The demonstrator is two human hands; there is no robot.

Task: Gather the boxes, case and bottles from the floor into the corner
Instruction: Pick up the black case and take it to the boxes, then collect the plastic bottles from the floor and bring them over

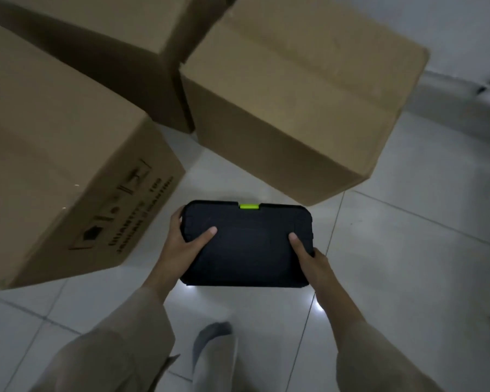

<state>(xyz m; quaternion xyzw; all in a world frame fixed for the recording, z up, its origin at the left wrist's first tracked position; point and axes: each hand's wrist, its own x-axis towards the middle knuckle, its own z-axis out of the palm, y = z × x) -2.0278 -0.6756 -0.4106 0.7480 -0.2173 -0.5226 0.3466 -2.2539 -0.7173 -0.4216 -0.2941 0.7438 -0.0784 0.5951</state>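
White floor tiles (393, 250) fill the lower view, dim, with a pale wall (464, 29) beyond the cartons.

Item 1, held object: black case (246, 244), carried flat above the tiles, lid side up, clear of every carton. Its long axis runs left to right across my body. The green latch (249, 206) sits on the far long edge, so the case faces away from me, toward the gap.

Item 2, grip: my left hand (181, 244) clamps the left short end, thumb on the lid, fingers curled round the edge. My right hand (309, 258) does the same at the right short end. Both hold firmly; neither is nearer than the other.

Item 3, surroundings: 3 cartons stand ahead. Left box (68, 165) is near my left hand. Right box (294, 108) lies ahead and to the right. Rear box (111, 52), flap raised, stands behind them.

Item 4, judgement: the open floor between the left and right boxes lies straight ahead of the latch edge. Setting down there likely needs a forward, lowering move with the axis unchanged. No bottles visible.
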